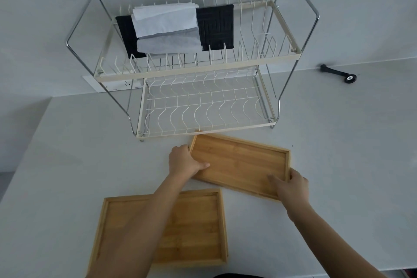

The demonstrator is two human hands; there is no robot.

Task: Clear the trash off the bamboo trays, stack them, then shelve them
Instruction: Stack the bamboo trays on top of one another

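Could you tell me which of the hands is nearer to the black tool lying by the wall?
Right. The right hand grips the far tray's right end, below the black tool; the left hand holds the tray's left end, farther away.

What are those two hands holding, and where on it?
The far bamboo tray: left hand on its left end, right hand on its right near corner.

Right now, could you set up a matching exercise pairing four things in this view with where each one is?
Things:
1. far bamboo tray
2. near bamboo tray
3. white paper
4. black tool

Places:
A. on the rack's top tier
B. on the counter, right of the rack
C. gripped by left hand and right hand
D. flat, partly under the left forearm

Pairs: 1-C, 2-D, 3-A, 4-B
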